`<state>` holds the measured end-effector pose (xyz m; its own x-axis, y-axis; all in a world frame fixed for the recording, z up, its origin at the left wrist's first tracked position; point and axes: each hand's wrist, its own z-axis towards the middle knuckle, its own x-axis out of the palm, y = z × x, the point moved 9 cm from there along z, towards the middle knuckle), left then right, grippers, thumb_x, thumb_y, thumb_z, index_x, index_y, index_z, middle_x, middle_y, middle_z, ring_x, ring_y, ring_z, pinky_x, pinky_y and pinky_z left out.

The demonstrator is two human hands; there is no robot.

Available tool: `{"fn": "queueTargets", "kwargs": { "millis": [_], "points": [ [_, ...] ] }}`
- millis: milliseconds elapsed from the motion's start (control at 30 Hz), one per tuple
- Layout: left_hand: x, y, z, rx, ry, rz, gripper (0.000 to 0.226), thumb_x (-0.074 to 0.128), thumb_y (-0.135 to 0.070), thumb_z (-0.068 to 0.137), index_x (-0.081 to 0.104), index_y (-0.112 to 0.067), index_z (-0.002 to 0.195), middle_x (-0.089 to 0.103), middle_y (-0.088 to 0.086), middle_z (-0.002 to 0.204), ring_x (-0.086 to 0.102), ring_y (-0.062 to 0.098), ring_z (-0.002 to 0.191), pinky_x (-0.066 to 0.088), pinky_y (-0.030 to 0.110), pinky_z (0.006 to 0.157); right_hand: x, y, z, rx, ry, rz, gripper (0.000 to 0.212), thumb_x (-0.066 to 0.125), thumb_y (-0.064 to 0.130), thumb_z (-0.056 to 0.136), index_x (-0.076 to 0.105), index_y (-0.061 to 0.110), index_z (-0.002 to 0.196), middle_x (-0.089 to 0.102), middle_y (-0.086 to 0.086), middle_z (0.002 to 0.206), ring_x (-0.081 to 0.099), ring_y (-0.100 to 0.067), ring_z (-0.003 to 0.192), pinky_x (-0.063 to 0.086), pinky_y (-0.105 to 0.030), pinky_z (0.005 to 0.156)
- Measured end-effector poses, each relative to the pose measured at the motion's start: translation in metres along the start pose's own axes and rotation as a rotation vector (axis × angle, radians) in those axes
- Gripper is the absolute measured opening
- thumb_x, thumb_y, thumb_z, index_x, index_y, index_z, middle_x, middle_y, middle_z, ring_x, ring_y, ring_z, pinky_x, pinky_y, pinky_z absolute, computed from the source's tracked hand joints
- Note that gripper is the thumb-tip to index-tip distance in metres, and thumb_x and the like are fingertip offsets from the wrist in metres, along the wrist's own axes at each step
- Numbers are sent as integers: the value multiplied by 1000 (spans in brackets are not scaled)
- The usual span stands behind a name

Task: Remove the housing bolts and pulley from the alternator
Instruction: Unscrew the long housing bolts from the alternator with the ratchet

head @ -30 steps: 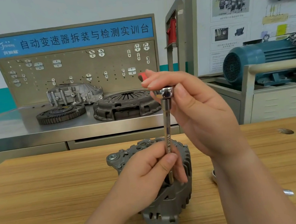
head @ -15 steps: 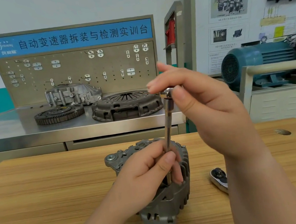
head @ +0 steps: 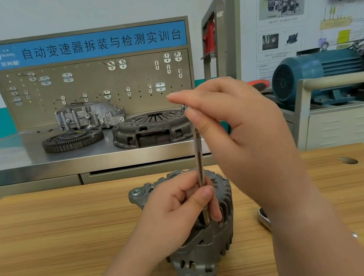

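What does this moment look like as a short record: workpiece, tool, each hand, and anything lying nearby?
workpiece: alternator, standing on the wooden table
tool: extension bar, upright, lower end down at the alternator's housing
left hand: grips the bar's lower shaft
right hand: pinches the bar's top end
nearby: chrome tool on the table, partly hidden by the right forearm

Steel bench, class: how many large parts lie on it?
3: aluminium housing at the back, toothed flywheel before it, clutch cover to their right; the right hand may hide others.
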<state>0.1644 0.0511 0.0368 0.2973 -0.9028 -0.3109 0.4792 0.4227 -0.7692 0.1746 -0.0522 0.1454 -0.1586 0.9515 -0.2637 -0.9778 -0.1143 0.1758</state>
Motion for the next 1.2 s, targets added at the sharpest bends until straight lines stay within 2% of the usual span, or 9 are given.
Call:
{"fn": "queueTargets", "kwargs": {
  "millis": [167,267,367,500,600,667,833,1067,1200],
  "points": [
    [-4,1,-1,-23,-9,-2,31,51,-38,85,62,-9,91,72,3,70,66,25,68,52,36,70,4,-2,-2,29,-92,263,18,58,11,91,71,17,103,68,0,103,62,-11,105,50,-28,90],
    [-2,1,-1,-29,-3,1,16,52,-33,88,59,-21,82,72,3,70,67,14,68,50,22,70,-10,-52,-16,322,-411,798,18,59,14,86,70,21,72,64,1,77,61,-14,74,52,-28,61],
    [-2,2,-2,-33,6,-30,12,50,-17,92,57,-14,83,71,3,69,67,13,68,50,19,70,2,-80,-25,531,-417,969,35,51,22,85,61,18,51,52,-1,56,47,-17,53,39,-25,47],
    [-2,1,-2,-33,1,-42,13,49,-16,91,58,-16,80,71,4,69,68,15,67,50,21,70,54,-69,-26,711,33,1105,37,55,49,81,73,18,92,71,-8,84,65,-17,73,52,-31,62],
    [-1,1,-2,-31,3,-49,15,50,-16,90,61,-9,83,70,4,67,67,15,66,50,21,70,64,-47,-19,606,55,1393,45,55,46,82,59,27,122,72,-7,107,67,-20,91,54,-34,79],
    [0,1,-1,-41,-9,-50,19,50,-18,89,62,-4,87,70,2,66,67,16,66,50,23,70,54,-40,-14,501,-30,1397,32,56,36,85,62,28,116,72,-5,105,68,-20,91,54,-34,82],
    [-2,2,-1,-52,-27,4,28,49,-24,89,62,1,97,72,1,67,69,13,65,49,18,68,22,-30,-9,295,-154,781,14,57,24,93,69,24,101,72,3,104,71,-19,95,55,-37,86],
    [1,0,-1,-40,17,-120,22,50,-31,89,63,-14,93,69,0,74,65,19,68,52,30,69,61,-31,-12,612,8,1505,39,38,44,88,49,14,109,73,-5,105,72,-23,77,57,-33,73],
    [0,1,-2,-38,18,-78,23,51,-28,91,62,-7,90,70,-1,71,67,15,68,50,23,70,60,-33,-13,575,14,1470,32,41,43,90,53,20,110,73,-4,105,71,-20,76,56,-32,73]
  ]
}}
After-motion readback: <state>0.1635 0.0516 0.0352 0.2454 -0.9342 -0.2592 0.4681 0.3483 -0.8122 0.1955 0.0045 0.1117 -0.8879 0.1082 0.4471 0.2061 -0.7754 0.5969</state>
